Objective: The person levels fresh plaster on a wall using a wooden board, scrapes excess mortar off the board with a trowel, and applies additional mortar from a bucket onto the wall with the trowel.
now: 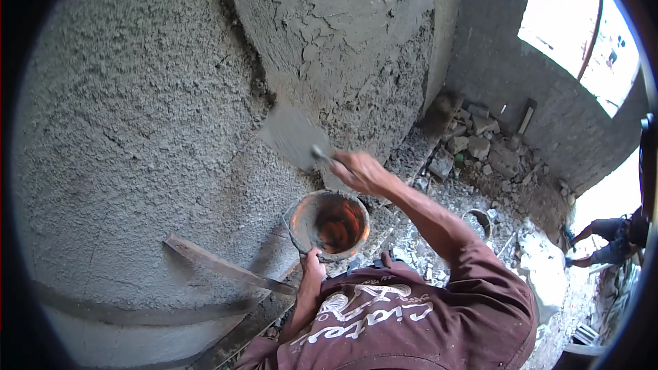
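Bucket: here's the round bucket [310, 218], low in front of the wearer and just beside the wall, mouth tipped up to the view, its inner side orange where it shows.
Inside the bucket: grey mortar coats much of the wall, with orange streaks glowing through; how much lies at the bottom, I can't tell in that shade.
Left hand: down at the near rim goes the left hand [313, 264], thumb over the edge, gripping the bucket; the other fingers are hidden, so their spread I can't tell.
Right hand: out in front, the right hand [360, 170], fingers curled together around the handle of the trowel [291, 138].
Trowel: broad grey blade, flat before the wall [144, 137], above and a little left of the bucket; whether it touches, I can't tell.
Wall: rough grey coat on the left, smoother patches higher up.
Second container: over on the floor to the right, a round tub [487, 219] among rubble [480, 145]; its contents are too small to tell.
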A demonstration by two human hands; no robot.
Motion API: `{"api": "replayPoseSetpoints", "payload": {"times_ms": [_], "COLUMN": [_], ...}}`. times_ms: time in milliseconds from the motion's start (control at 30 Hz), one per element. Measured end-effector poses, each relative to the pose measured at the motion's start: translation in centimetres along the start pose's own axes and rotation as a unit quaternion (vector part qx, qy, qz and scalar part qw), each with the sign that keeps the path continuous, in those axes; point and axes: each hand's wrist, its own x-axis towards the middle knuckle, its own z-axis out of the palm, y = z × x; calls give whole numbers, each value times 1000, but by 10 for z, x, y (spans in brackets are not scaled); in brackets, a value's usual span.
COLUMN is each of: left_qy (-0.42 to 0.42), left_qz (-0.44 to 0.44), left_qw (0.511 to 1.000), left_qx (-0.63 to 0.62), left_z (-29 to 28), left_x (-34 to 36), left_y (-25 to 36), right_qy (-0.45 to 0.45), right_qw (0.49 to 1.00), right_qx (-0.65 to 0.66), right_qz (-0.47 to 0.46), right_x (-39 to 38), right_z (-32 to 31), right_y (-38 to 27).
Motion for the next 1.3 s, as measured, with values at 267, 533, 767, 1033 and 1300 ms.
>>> {"api": "replayPoseSetpoints", "payload": {"times_ms": [267,533,767,1033,1300], "left_qy": [-125,-153,-188,-262,-338], "left_qz": [195,229,326,414,353], "left_qw": [947,906,864,823,839], "left_qx": [224,322,334,287,239], "left_z": [99,148,206,269,331], "left_x": [-66,-123,-153,-144,-130], "left_y": [57,84,101,72,17], "right_qy": [-305,-298,-119,-210,-87], "right_qw": [905,866,893,938,988], "right_qx": [-225,-365,-435,-171,124], "right_qz": [194,167,-15,217,27], "right_x": [-107,-141,-150,-112,-170], "right_z": [45,85,57,-61,-90], "right_y": [49,50,103,145,194]}}
